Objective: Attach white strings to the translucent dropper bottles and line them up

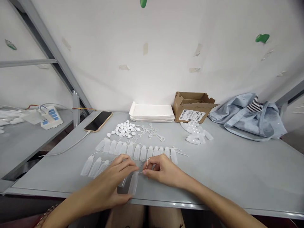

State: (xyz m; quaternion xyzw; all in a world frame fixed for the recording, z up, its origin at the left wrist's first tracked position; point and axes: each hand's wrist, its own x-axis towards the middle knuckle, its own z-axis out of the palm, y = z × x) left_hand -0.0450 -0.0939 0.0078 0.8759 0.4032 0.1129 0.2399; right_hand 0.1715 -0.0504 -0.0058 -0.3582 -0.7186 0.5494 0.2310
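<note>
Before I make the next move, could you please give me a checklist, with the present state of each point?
1. Near bottle between thumb and fingers of the left hand: ok.
2. White cord in the fingertips of the right hand: ok.
3. Cord secured at the bottle's neck: cannot tell, too small and partly covered.
4. Loose cords laid out separately: not ok, they overlap.
5. Charging cable apart from both hands: ok, it lies to their left.
</note>
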